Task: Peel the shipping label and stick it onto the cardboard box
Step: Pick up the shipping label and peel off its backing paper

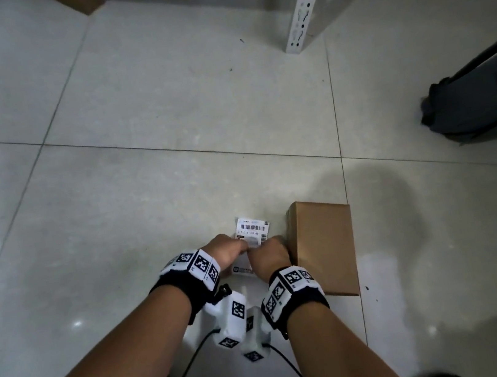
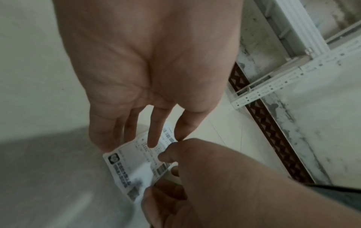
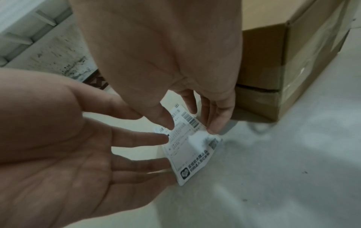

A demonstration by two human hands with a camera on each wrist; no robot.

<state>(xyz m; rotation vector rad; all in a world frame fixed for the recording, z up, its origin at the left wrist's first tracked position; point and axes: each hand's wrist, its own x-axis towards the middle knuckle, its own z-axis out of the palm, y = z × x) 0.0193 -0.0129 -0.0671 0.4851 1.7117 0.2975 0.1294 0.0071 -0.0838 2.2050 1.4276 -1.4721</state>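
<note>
Looks like a storeroom or packing area. Pale tiled floor (image 1: 168, 135) with dark grout lines, a white slotted-angle shelving upright (image 1: 301, 9) standing on it, a patterned dark skirting strip (image 2: 273, 135) under a stained white wall (image 2: 322, 115), and a plain cardboard box (image 1: 324, 248) on the floor.

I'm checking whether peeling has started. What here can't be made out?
- Head view: the hands cover the near part of the shipping label.
- Wrist views: the label's lifted corner is blurred; whether backing has separated is unclear.
- Label print: too small to read.
- Cardboard box: far side hidden.
</note>
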